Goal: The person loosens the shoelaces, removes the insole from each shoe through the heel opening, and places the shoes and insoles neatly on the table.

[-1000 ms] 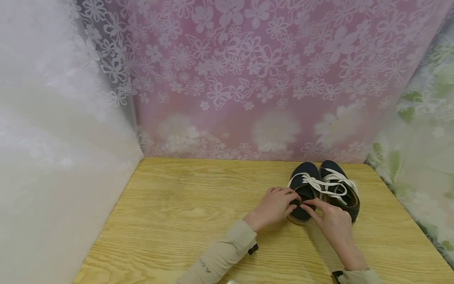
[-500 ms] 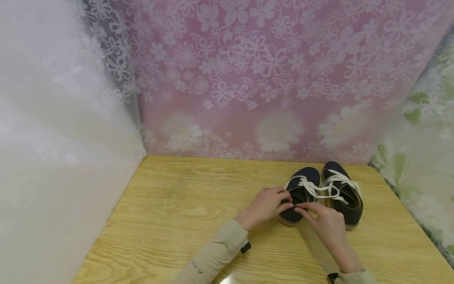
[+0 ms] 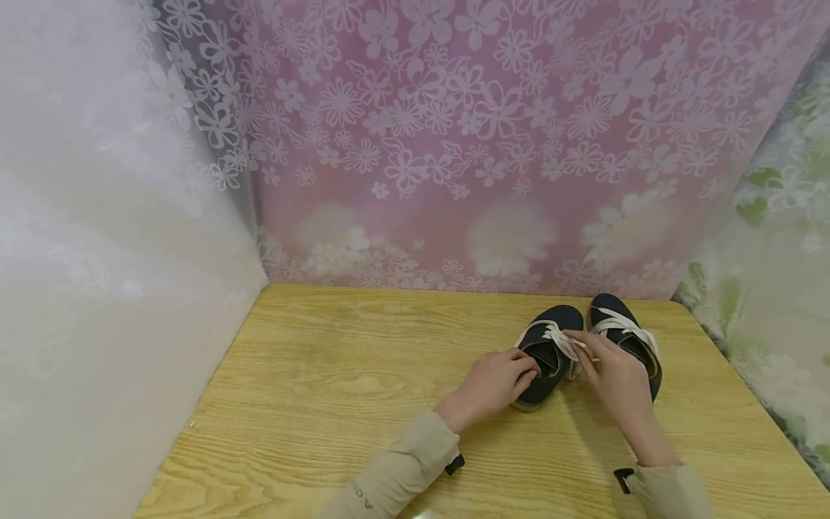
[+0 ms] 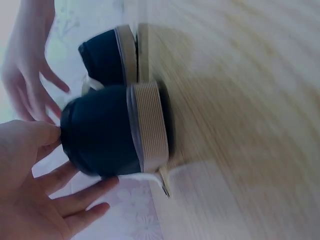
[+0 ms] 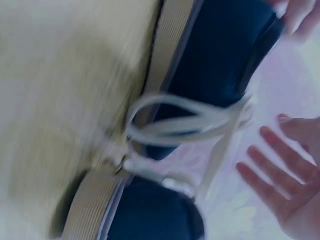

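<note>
A navy shoe (image 3: 563, 317) with white laces stands on the wooden table, its toe toward the back. My left hand (image 3: 496, 378) holds its heel collar; in the left wrist view the thumb lies on the rim and the other fingers along the side of the heel (image 4: 102, 132). White laces (image 5: 175, 117) hang in loops down the shoe's side. My right hand (image 3: 616, 371) is over the laces, and in the right wrist view its fingers (image 5: 270, 187) are spread, apart from the loops. The matching shoe (image 3: 609, 306) stands close on the right, partly hidden behind this hand.
The light wooden table (image 3: 350, 382) extends to the left of the shoes. A pink floral curtain (image 3: 415, 144) rises at its back edge, with a pale sheet (image 3: 130, 288) on the left and a green-leaf patterned one (image 3: 765, 288) on the right.
My right hand has left the shoe's heel and moved forward and right to the laces. My left hand stays at the heel. Earlier, the shoe turned slightly and shifted a little left.
</note>
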`<state>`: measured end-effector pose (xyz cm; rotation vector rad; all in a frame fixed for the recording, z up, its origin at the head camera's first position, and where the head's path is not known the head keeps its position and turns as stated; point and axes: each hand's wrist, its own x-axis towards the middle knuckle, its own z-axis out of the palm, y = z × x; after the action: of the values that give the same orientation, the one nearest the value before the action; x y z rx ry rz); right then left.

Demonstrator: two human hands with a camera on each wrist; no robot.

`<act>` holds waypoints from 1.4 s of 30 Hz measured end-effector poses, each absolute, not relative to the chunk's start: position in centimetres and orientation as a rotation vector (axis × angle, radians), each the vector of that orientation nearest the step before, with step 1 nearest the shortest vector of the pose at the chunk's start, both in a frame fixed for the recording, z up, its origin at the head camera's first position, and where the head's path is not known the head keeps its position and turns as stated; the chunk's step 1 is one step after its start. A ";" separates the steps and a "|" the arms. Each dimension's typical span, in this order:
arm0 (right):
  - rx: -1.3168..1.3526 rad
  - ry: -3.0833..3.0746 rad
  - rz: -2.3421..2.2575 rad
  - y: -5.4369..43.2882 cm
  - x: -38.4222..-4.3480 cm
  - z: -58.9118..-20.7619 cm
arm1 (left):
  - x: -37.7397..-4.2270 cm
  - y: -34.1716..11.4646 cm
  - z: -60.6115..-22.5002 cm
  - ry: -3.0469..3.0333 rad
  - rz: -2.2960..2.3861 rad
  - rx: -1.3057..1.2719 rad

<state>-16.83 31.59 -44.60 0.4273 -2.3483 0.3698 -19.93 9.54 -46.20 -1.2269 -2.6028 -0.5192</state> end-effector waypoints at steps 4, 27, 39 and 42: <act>0.389 -2.523 0.356 32.9 -18.7 -45.0 | -19.5 9.9 -46.5 -2.625 -0.528 -1.171; 0.284 -2.775 0.383 31.1 -18.6 -46.5 | -20.1 6.6 -46.8 -2.674 -0.699 -1.244; 0.304 -2.700 0.258 28.2 -16.4 -46.3 | -21.5 2.7 -46.4 -2.756 -0.860 -1.280; 0.342 -2.661 0.267 28.0 -16.1 -46.2 | -21.9 2.3 -46.4 -2.755 -0.872 -1.280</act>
<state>-16.08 28.03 -46.15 0.3423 -2.6608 0.2667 -21.91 2.27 -46.43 -1.2801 -2.7555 -0.8719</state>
